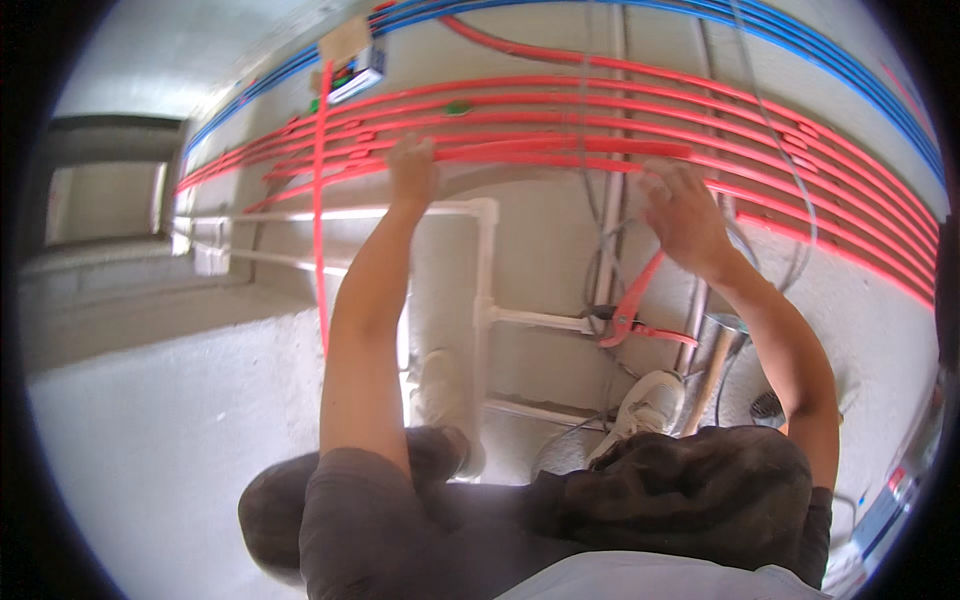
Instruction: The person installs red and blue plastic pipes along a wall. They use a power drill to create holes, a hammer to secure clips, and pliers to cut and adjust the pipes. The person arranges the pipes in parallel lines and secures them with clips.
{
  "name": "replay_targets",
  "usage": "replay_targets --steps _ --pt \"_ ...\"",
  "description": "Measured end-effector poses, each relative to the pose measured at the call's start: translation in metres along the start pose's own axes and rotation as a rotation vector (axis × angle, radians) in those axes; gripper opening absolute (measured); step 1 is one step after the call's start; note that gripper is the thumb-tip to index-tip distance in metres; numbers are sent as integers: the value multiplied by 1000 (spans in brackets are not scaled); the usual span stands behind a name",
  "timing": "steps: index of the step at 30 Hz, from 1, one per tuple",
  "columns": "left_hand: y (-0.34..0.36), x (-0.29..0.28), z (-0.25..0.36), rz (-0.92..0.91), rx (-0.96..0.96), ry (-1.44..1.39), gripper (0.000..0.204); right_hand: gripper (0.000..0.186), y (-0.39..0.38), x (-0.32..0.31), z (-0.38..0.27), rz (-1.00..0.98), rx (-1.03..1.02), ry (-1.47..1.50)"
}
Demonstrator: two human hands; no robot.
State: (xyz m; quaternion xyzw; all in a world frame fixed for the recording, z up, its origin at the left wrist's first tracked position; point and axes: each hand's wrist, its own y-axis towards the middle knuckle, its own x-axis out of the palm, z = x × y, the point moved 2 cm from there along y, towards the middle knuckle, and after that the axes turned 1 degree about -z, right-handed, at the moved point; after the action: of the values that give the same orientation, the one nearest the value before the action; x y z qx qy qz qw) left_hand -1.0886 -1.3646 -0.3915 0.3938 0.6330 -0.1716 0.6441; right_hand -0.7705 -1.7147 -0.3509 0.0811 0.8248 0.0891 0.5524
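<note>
My left hand (412, 168) is closed at the left end of a loose-looking red pipe (560, 147), which stretches to the right above the other lines. Below the pipe's right end, my right hand (685, 212) has its fingers bent round the nearest red pipe run; the fingertips are partly hidden and blurred. Just under this hand, a red pipe cutter (628, 305) lies on the floor with its handles spread. Several parallel red pipes (840, 195) run along the floor beyond both hands.
Blue pipes (790, 30) curve along the far side. A small open box (355, 75) stands at the far left. White pipes (485, 260) and grey cables (595, 250) cross the floor. Near my right shoe (652, 398) lies a wooden-handled hammer (712, 370). An upright-looking red strip (320, 200) is leftward.
</note>
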Motion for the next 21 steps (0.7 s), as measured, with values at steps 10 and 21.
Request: replay_targets --steps 10,21 --pt "5 -4 -60 9 134 70 18 14 -22 -4 22 -278 -13 -426" --pt "-18 -10 143 451 495 -464 21 61 -16 -75 -55 -1 -17 -243"
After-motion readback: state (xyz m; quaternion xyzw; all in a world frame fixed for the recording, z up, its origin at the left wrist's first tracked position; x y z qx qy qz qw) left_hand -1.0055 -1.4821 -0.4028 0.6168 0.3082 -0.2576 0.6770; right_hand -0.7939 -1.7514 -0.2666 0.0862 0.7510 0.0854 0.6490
